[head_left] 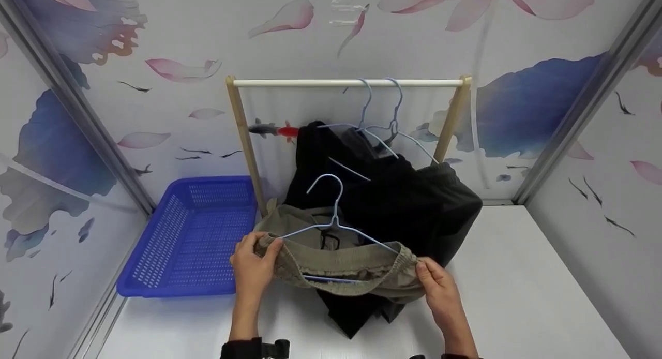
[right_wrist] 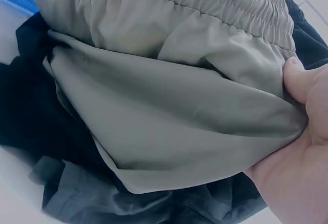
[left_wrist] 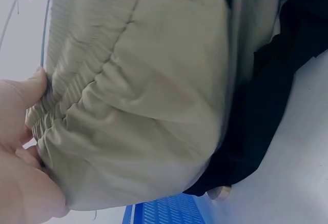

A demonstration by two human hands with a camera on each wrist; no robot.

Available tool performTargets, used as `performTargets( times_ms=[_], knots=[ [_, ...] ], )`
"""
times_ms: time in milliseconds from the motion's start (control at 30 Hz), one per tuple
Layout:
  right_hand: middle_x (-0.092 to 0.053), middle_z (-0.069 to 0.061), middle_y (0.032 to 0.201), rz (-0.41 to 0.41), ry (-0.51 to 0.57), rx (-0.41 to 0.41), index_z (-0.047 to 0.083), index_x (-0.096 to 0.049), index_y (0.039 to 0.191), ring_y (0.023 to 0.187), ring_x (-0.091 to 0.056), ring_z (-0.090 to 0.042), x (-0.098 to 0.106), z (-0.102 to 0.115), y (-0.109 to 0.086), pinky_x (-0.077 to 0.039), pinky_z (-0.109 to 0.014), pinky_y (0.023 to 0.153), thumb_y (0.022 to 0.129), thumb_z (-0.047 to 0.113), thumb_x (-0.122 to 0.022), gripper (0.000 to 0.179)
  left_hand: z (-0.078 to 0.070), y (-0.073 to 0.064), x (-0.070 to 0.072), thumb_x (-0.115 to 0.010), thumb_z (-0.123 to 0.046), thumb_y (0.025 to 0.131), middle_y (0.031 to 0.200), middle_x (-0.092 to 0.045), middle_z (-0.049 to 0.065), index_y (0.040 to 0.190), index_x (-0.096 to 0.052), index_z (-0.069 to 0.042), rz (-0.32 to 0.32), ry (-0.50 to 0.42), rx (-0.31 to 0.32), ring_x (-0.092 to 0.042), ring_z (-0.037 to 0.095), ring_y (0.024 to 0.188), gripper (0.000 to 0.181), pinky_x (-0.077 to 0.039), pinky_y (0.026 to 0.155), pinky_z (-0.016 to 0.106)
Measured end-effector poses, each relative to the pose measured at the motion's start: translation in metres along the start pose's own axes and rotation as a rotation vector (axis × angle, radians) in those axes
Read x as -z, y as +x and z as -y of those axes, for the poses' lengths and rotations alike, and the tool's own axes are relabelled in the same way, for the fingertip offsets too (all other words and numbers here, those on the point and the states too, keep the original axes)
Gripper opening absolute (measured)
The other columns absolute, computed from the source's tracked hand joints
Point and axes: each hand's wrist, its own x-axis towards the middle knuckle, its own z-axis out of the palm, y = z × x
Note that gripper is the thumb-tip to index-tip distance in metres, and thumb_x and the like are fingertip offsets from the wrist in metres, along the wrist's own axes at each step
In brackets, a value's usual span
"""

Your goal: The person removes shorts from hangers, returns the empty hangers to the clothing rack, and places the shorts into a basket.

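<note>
A pair of khaki pants (head_left: 357,263) with an elastic waistband is stretched between my two hands in the head view. My left hand (head_left: 253,263) pinches the left end of the waistband, thumb over the top edge. At the opposite end my right hand (head_left: 439,284) grips the gathered fabric, and the right wrist view shows its thumb on the khaki cloth (right_wrist: 179,116). A light blue hanger (head_left: 335,222) sits inside the waist, its hook standing up free and its bottom bar showing in the opening. In the left wrist view, the gathered waistband (left_wrist: 77,85) lies at the thumb.
Behind, a rack with a white rod (head_left: 289,83) and wooden legs carries black garments (head_left: 393,198) on two blue hangers (head_left: 395,110). A blue perforated basket (head_left: 178,289) stands left of the rack on the white table (head_left: 527,297). Printed wall panels enclose the sides.
</note>
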Motion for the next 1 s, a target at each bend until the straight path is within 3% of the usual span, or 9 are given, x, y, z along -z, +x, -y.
performTargets(
  times_ms=[233, 433, 667, 767, 867, 1000],
  knots=[
    [-0.07, 0.0, 0.102, -0.062, -0.118, 0.029, -0.004, -0.071, 0.113, 0.09, -0.059, -0.002, -0.002, 0.005, 0.002, -0.047, -0.018, 0.081, 0.107, 0.008, -0.055, 0.021, -0.007, -0.005, 0.008, -0.085, -0.02, 0.087, 0.096, -0.071, 0.011, 0.101, -0.073, -0.004, -0.002, -0.043, 0.054, -0.063, 0.031, 0.091, 0.024, -0.033, 0.095, 0.052],
    [-0.069, -0.016, 0.112, -0.099, -0.229, 0.209, -0.004, -0.068, 0.125, 0.089, -0.059, 0.001, -0.007, 0.011, 0.002, -0.048, -0.014, 0.076, 0.103, 0.001, -0.059, 0.024, -0.014, -0.013, 0.012, -0.084, -0.018, 0.088, 0.098, -0.07, 0.011, 0.1, -0.072, -0.005, -0.035, -0.054, 0.048, -0.06, 0.031, 0.095, 0.022, -0.028, 0.093, 0.049],
    [-0.07, -0.013, 0.11, -0.126, -0.33, 0.364, -0.003, -0.067, 0.129, 0.08, -0.057, -0.003, -0.013, 0.009, 0.006, -0.046, -0.017, 0.069, 0.096, 0.0, -0.068, 0.033, -0.02, -0.022, 0.012, -0.086, -0.016, 0.084, 0.092, -0.07, 0.007, 0.095, -0.071, -0.006, -0.078, -0.053, -0.016, -0.057, 0.026, 0.087, 0.022, -0.027, 0.087, 0.047],
    [-0.071, -0.012, 0.108, -0.122, -0.375, 0.421, -0.003, -0.069, 0.126, 0.089, -0.059, -0.008, -0.016, 0.007, 0.008, -0.046, -0.021, 0.076, 0.093, 0.0, -0.072, 0.034, -0.022, -0.027, 0.012, -0.087, -0.016, 0.083, 0.092, -0.07, 0.007, 0.094, -0.071, -0.006, -0.078, -0.056, -0.001, -0.057, 0.026, 0.087, 0.022, -0.028, 0.09, 0.049],
    [-0.073, -0.011, 0.109, -0.12, -0.401, 0.437, 0.0, -0.071, 0.124, 0.093, -0.059, -0.014, -0.017, 0.005, 0.008, -0.043, -0.029, 0.082, 0.089, 0.001, -0.075, 0.035, -0.022, -0.031, 0.012, -0.087, -0.015, 0.083, 0.091, -0.07, 0.007, 0.093, -0.071, -0.006, -0.075, -0.068, 0.029, -0.057, 0.025, 0.088, 0.021, -0.027, 0.092, 0.05],
    [-0.075, -0.007, 0.102, -0.112, -0.42, 0.4, 0.003, -0.074, 0.116, 0.088, -0.061, -0.014, -0.02, 0.003, 0.008, -0.046, -0.034, 0.079, 0.087, 0.007, -0.08, 0.03, -0.022, -0.036, 0.013, -0.088, -0.014, 0.082, 0.088, -0.07, 0.006, 0.092, -0.072, -0.005, -0.068, -0.09, 0.062, -0.056, 0.025, 0.086, 0.021, -0.027, 0.091, 0.046]
  ],
)
